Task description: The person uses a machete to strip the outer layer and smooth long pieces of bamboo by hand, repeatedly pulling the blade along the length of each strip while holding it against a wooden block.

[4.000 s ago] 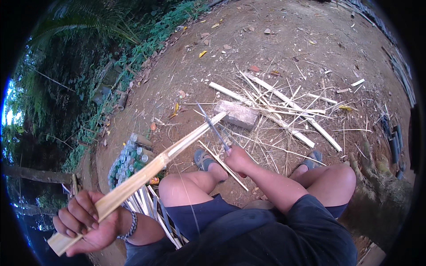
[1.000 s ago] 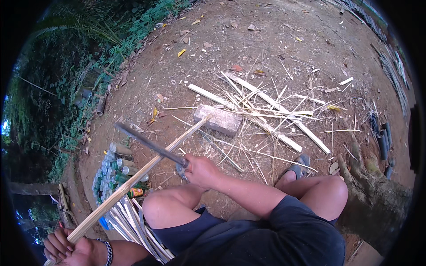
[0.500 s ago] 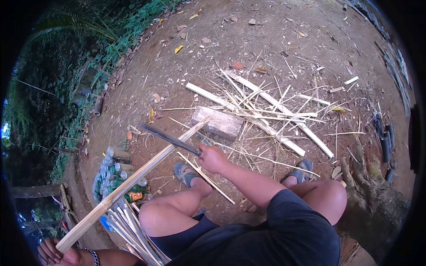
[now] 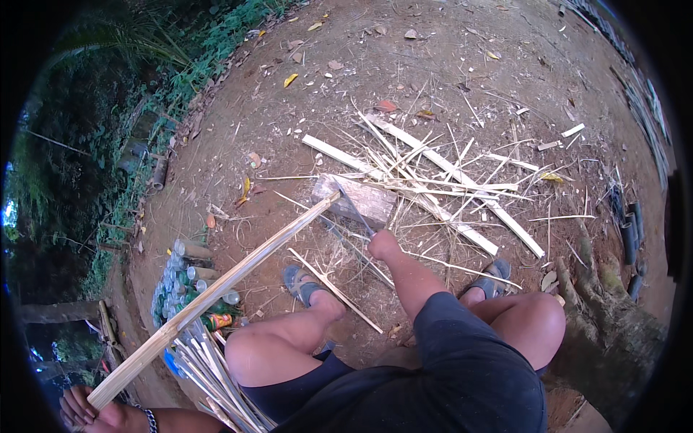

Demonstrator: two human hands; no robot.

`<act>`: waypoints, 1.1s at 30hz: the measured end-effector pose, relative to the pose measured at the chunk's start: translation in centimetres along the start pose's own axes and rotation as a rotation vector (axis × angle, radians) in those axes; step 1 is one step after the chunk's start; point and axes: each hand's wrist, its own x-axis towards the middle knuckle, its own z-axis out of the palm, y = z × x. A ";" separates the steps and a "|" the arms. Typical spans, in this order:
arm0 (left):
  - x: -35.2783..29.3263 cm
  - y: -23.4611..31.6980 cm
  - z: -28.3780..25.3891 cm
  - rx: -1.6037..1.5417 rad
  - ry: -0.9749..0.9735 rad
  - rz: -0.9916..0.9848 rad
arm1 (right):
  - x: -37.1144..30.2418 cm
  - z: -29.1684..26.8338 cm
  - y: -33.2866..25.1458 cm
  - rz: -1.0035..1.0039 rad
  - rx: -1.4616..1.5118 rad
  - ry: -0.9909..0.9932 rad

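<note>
My left hand, at the lower left, is wrapped round the near end of a long split bamboo strip. The strip slants up to the right, and its frayed far end meets the left part of a wooden block on the ground. In my right hand is the handle of a machete. The machete's blade points up and left across the block, its tip close to the strip's far end. Whether blade and strip touch, I cannot tell.
Split strips and thin shavings lie scattered beyond the block. Plastic bottles and a bundle of narrow strips are beside my left leg. A tree trunk stands at the right, dark tubes behind it. Plants border the left.
The machete has swung right and forward from above the strip to its far end at the block, my right hand moving with it. My left hand and the strip have barely moved.
</note>
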 end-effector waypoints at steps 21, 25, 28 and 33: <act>-5.9 -1.9 4.2 -0.151 0.008 0.259 | -30.4 -6.9 -18.7 -0.695 0.293 -0.089; -7.7 -1.6 6.4 -0.076 0.113 0.294 | -34.2 -6.1 -20.7 -0.971 0.426 0.025; -8.2 -1.5 6.7 -0.076 0.124 0.299 | -34.8 -7.3 -21.3 -0.907 0.369 -0.026; -9.0 -1.4 7.2 -0.020 0.168 0.357 | -34.3 -7.9 -20.4 -0.851 0.242 -0.056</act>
